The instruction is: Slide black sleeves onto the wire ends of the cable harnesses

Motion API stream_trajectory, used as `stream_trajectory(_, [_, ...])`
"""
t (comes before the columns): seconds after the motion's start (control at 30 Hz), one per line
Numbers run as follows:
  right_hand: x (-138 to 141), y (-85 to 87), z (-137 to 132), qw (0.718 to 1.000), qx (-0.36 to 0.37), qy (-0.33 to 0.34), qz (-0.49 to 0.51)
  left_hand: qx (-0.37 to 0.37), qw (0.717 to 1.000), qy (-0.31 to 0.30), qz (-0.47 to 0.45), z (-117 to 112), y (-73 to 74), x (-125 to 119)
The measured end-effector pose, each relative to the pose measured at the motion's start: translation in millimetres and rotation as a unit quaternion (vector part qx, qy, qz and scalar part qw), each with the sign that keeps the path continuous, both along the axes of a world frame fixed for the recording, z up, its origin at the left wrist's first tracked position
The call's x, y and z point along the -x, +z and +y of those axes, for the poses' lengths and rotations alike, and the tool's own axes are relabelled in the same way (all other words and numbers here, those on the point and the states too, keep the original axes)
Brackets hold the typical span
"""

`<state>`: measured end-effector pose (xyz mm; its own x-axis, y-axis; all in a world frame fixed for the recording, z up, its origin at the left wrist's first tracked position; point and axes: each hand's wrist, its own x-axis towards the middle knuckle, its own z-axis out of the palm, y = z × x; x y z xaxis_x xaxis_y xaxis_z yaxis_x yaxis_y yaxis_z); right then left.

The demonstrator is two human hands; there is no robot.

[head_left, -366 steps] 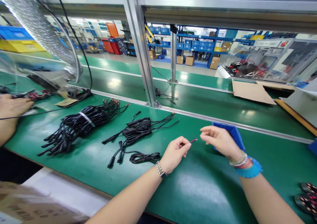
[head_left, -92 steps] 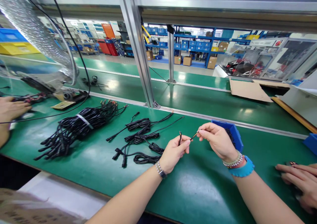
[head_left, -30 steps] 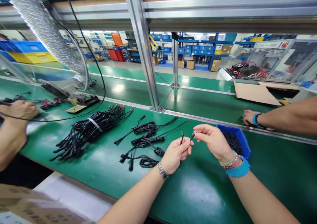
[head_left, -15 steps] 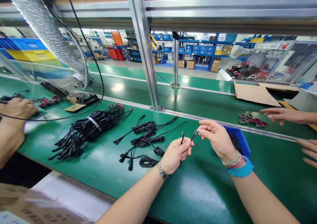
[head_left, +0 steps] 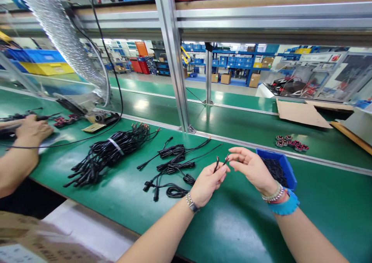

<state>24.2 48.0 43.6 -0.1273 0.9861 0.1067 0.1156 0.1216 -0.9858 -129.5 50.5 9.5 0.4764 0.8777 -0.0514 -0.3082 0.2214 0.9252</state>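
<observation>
Two cable ends (head_left: 217, 163) in left hand (head_left: 208, 182), right hand (head_left: 254, 170) near, rail (head_left: 226, 140) beyond

The right hand (head_left: 251, 168), which was pinching a wire tip a second ago, now has its thumb and fingers spread just beside that tip, while the left hand (head_left: 210, 181) grips two cable ends (head_left: 217, 163) where only one showed at first. Since that first picture, a small coil (head_left: 189, 179) has joined the others near the left wrist. A co-worker's hands have left the right side since half a second ago, and the round parts (head_left: 291, 143) beside them have shifted left relative to the cardboard sheet (head_left: 303, 113).
</observation>
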Motion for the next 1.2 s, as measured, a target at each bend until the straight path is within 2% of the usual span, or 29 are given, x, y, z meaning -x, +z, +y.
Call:
stream_trajectory(0.07, [2.9,-1.1,-1.6,0.997,-0.026,0.001,-0.072,-0.048,0.995,0.081,0.015,0.7,5.7,2.5])
stream_trajectory(0.13, [11.0,-2.7,-6.0,0.984,-0.070,0.048,-0.156,-0.106,0.979,0.166,0.048,-0.6,12.6,3.9])
stream_trajectory(0.2, [23.0,-5.2,-12.7,0.967,-0.127,0.102,-0.194,-0.172,0.958,0.204,0.102,-5.5,19.5,3.1])
stream_trajectory(0.3, [40.0,-9.3,-22.7,0.958,-0.196,0.092,-0.189,-0.291,0.919,0.200,0.173,-17.6,28.9,-0.2])
stream_trajectory(0.4, [47.2,-7.2,-27.4,0.953,-0.225,0.077,-0.187,-0.383,0.881,0.181,0.210,-27.8,39.3,1.1])
stream_trajectory(0.47, [46.2,4.0,-25.9,0.953,-0.224,0.084,-0.187,-0.418,0.868,0.164,0.213,-28.7,47.5,9.2])
stream_trajectory(0.57, [37.9,38.1,-12.9,0.964,-0.186,0.055,-0.181,-0.446,0.852,0.171,0.215,-16.0,54.6,34.4])
stream_trajectory(0.63, [30.2,65.1,5.7,0.972,-0.159,0.010,-0.173,-0.435,0.835,0.217,0.257,1.2,49.7,56.6])
stream_trajectory(0.73, [23.4,93.6,49.3,0.972,-0.136,-0.036,-0.190,-0.388,0.790,0.261,0.396,31.5,25.8,85.4])
stream_trajectory(0.83, [27.3,103.6,102.8,0.970,-0.125,-0.078,-0.192,-0.364,0.740,0.195,0.530,55.0,-4.5,99.6])
stream_trajectory(0.9, [31.5,109.1,137.9,0.973,-0.137,-0.110,-0.149,-0.351,0.716,0.132,0.589,63.8,-19.3,102.0])
stream_trajectory(1.03, [24.2,130.4,203.3,0.960,-0.210,-0.182,0.014,-0.321,0.691,0.049,0.646,69.3,-30.7,99.4])
stream_trajectory(1.1, [11.6,132.6,233.6,0.948,-0.207,-0.224,0.095,-0.324,0.683,0.022,0.654,68.3,-30.9,96.7])
stream_trajectory(1.13, [4.4,127.2,247.4,0.942,-0.181,-0.248,0.134,-0.327,0.679,0.012,0.658,67.4,-30.3,95.2])
stream_trajectory(1.2, [-9.5,101.0,270.1,0.927,-0.095,-0.300,0.203,-0.328,0.671,-0.002,0.665,65.6,-28.3,92.2])
